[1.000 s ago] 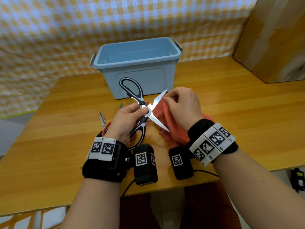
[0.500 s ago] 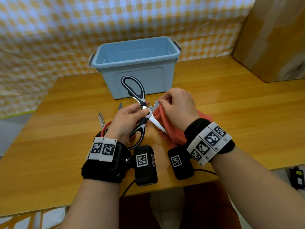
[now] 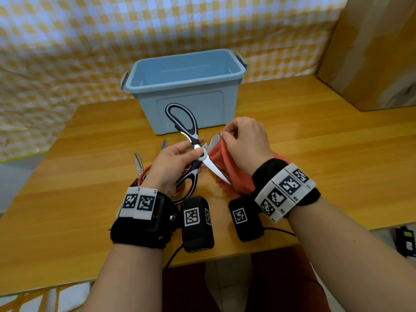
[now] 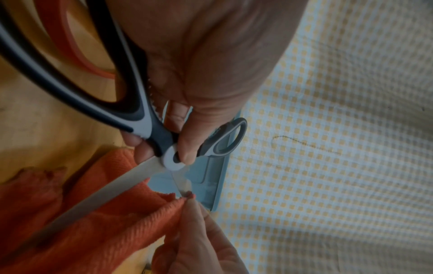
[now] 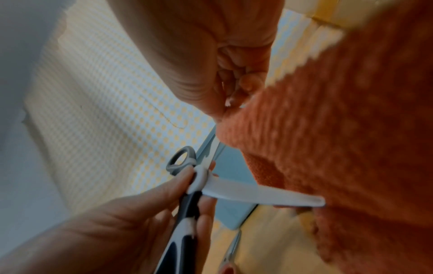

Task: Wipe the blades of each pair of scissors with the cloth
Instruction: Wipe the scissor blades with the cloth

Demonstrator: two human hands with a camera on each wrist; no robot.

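Observation:
Black-and-white kitchen scissors (image 3: 182, 122) are held above the table with the blades spread wide. My left hand (image 3: 193, 152) pinches them at the pivot, thumb on top and fingers beneath; the left wrist view shows the same scissors (image 4: 150, 128). My right hand (image 3: 225, 138) pinches the orange cloth (image 3: 227, 163) around the outer part of the upper blade (image 3: 211, 143), hiding its tip. The lower blade (image 3: 217, 171) lies bare across the hanging cloth (image 5: 339, 129). Red-handled scissors (image 3: 144, 171) lie on the table, partly hidden behind my left hand.
A light blue plastic bin (image 3: 186, 86) stands just beyond the scissors. A cardboard box (image 3: 371, 52) sits at the back right. Another blade tip (image 3: 163, 144) pokes out behind my left hand. A checked cloth hangs behind the wooden table (image 3: 315, 154).
My right hand with the cloth has closed over the upper blade's tip, which stuck out bare a second ago. The left hand keeps the same hold at the pivot.

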